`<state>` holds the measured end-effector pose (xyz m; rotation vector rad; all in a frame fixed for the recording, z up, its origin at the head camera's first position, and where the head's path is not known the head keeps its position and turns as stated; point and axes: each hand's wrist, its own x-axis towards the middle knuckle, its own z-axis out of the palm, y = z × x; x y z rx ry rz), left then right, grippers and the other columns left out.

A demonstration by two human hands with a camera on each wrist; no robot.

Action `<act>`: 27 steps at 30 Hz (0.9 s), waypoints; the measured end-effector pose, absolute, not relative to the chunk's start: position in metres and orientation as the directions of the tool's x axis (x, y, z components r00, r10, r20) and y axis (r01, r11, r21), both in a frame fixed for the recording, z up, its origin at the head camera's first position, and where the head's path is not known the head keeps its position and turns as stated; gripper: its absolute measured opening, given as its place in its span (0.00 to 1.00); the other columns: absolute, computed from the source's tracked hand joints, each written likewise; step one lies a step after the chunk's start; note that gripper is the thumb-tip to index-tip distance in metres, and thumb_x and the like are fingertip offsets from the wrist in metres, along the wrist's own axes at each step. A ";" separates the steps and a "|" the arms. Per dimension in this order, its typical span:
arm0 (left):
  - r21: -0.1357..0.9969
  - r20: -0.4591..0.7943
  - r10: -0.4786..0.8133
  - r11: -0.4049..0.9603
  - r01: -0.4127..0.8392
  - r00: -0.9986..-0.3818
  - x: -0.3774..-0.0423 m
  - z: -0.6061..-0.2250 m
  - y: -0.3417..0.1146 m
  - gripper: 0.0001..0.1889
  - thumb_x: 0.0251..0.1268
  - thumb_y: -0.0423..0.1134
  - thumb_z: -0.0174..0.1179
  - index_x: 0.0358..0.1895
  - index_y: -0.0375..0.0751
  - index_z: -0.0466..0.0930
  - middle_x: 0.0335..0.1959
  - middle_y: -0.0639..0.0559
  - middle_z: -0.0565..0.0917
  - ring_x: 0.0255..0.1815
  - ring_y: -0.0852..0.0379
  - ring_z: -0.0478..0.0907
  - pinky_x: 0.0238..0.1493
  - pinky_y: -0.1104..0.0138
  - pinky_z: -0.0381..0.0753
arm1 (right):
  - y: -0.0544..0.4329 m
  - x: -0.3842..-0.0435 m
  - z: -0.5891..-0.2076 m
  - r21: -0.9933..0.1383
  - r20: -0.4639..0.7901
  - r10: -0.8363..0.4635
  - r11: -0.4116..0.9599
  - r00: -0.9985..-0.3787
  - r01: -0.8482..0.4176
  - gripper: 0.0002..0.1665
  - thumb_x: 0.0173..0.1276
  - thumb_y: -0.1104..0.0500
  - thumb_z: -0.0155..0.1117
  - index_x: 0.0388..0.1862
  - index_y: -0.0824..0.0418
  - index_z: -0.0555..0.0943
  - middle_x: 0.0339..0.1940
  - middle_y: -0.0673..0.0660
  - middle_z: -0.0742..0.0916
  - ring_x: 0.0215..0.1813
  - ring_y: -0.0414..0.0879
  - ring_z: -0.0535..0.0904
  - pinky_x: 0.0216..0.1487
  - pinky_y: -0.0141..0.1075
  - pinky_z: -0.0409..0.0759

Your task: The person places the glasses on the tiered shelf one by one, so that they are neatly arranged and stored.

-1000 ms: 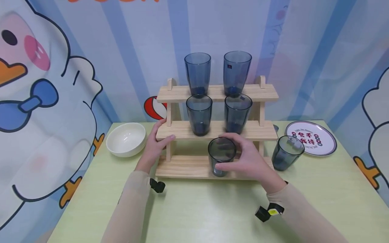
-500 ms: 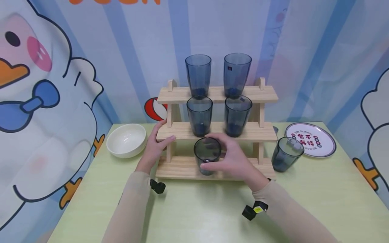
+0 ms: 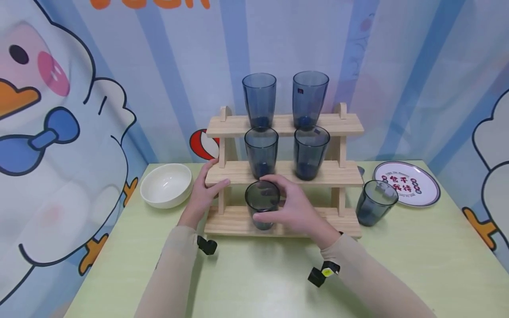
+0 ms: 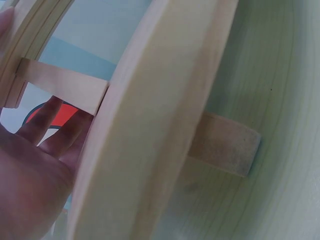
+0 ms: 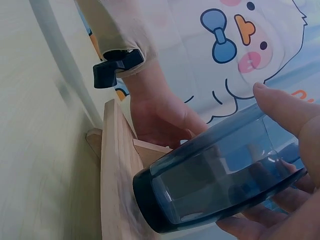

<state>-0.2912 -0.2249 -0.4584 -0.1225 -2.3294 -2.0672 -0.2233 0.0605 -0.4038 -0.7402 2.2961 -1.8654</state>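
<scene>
My right hand (image 3: 296, 210) grips a blue-grey tumbler (image 3: 261, 199) near its rim, thumb in front and fingers behind. The tumbler stands upright at the lowest board of a three-tier wooden rack (image 3: 226, 225), left of its middle. In the right wrist view, the thick glass base (image 5: 150, 202) lies right at the board. At the rack's left end, my left hand (image 3: 200, 194) holds the middle shelf, thumb on the front side and fingers reaching behind. In the left wrist view those fingers (image 4: 45, 120) show past a wooden upright.
Two tumblers (image 3: 260, 99) stand on the top shelf, and two more tumblers (image 3: 311, 152) on the middle one. Another tumbler (image 3: 375, 204) is on the table right of the rack, before a printed plate (image 3: 427, 187). A white bowl (image 3: 166, 187) sits on the left.
My right hand has slid the tumbler leftward along the lowest shelf, slowing in the last half second. The left hand keeps its hold on the rack.
</scene>
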 end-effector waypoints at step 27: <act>0.989 0.071 0.042 0.127 0.076 -0.997 -0.290 -0.459 -0.225 0.39 0.71 0.47 0.70 0.79 0.70 0.61 0.78 0.47 0.65 0.72 0.41 0.68 0.69 0.38 0.72 | 0.060 -0.228 -0.415 -0.918 0.226 -0.439 0.204 -0.870 -0.341 0.50 0.55 0.58 0.87 0.75 0.55 0.71 0.65 0.59 0.82 0.61 0.55 0.82 0.56 0.49 0.85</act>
